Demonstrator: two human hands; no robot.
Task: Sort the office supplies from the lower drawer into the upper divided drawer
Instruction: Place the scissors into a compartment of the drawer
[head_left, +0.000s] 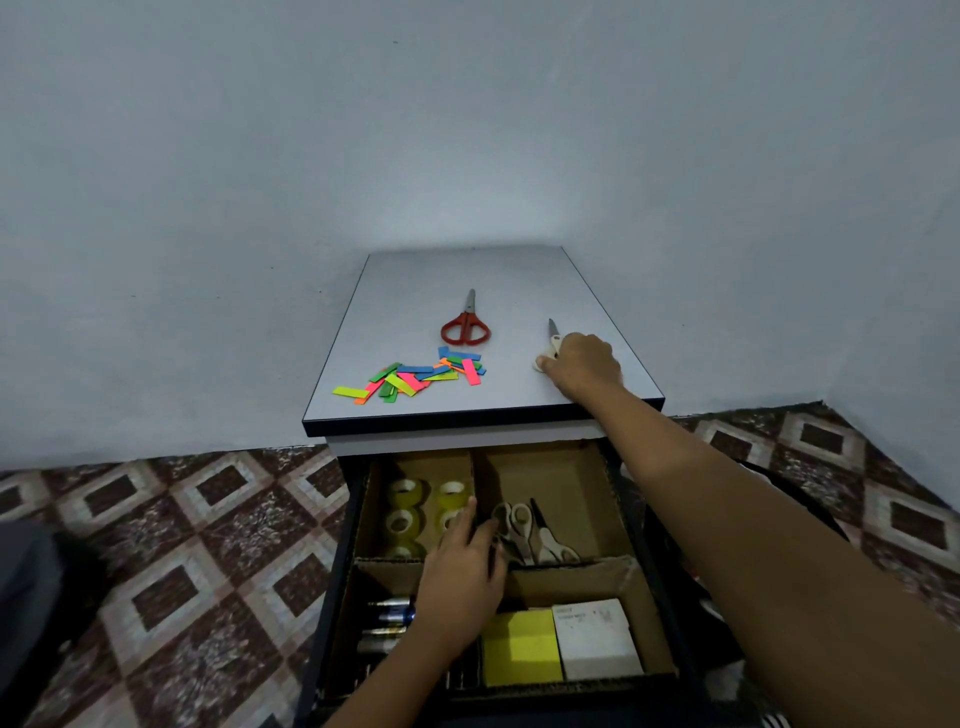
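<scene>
Right hand (584, 366) curls over the handles of the white scissors (552, 332) on the desk (467, 270), blade poking out beyond the knuckles. Light, stiff, pointed, so best taken by the handle loops. Left hand (462, 571) reaches among the drawer scissors (540, 535); its grip, can't tell.

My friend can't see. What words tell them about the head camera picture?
A person's right hand grips white-handled scissors on a cabinet top, beside red scissors and coloured paper strips. The left hand reaches among grey scissors in the open divided drawer below, which also holds tape rolls, markers and note pads.
</scene>
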